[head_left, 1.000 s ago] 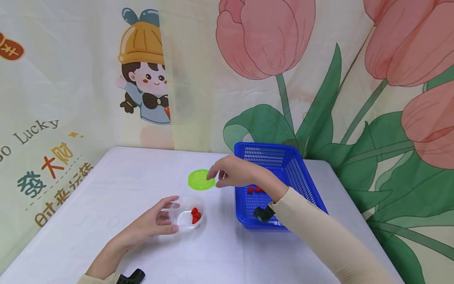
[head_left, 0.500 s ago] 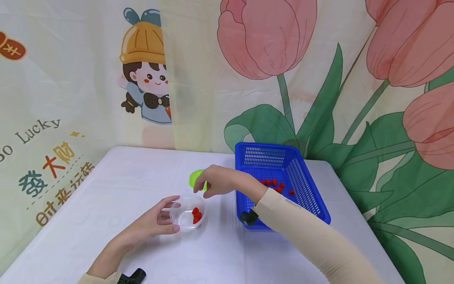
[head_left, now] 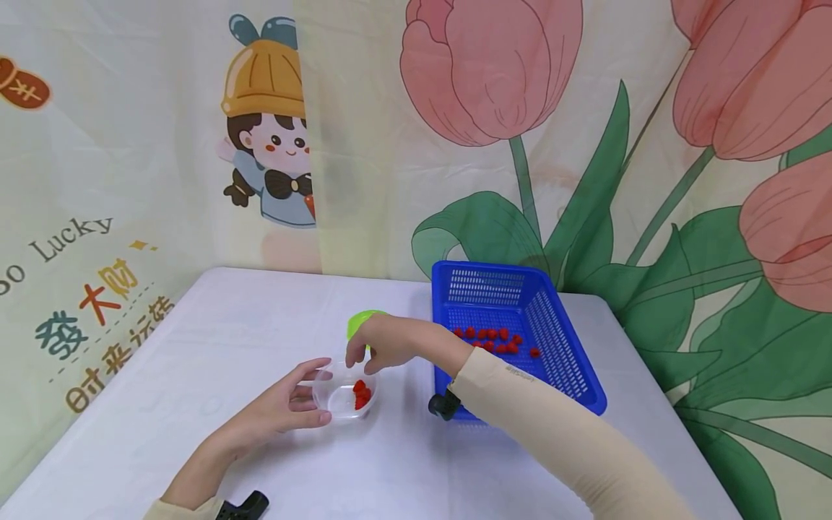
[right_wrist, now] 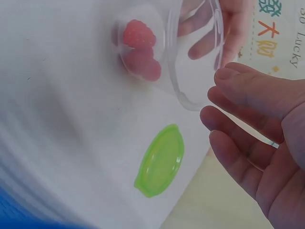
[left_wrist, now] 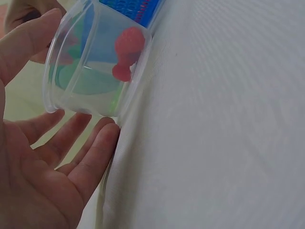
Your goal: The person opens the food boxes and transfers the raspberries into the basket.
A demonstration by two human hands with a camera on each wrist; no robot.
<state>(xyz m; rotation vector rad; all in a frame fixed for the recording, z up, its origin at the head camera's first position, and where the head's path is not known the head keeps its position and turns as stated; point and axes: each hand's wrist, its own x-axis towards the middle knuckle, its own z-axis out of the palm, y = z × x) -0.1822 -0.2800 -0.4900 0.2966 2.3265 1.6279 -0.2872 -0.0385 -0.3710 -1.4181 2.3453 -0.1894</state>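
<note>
My left hand (head_left: pixel 276 408) holds a clear plastic tub (head_left: pixel 339 399) on the table from its left side, thumb on one side and fingers on the other. In the left wrist view the thumb lies at the rim and the fingertips against the lower wall. Several red raspberries (right_wrist: pixel 139 34) lie together inside the tub. My right hand (head_left: pixel 388 344) hovers over the tub's far rim with loosely bent fingers; in the right wrist view nothing shows between thumb and fingers. Behind that hand a green lid (right_wrist: pixel 162 160) lies flat, partly hidden from the head view.
A blue perforated basket (head_left: pixel 578 361) stands to the right, with several raspberries (head_left: pixel 503 334) scattered on its bottom. My right forearm crosses its front left corner. A white cloth (head_left: pixel 390 462) covers the table, and a printed curtain (head_left: pixel 364 144) hangs behind.
My right hand has moved left and toward me, from beside the lid to the tub's rim. More raspberries in the basket are uncovered. My left hand and the tub stay put.
</note>
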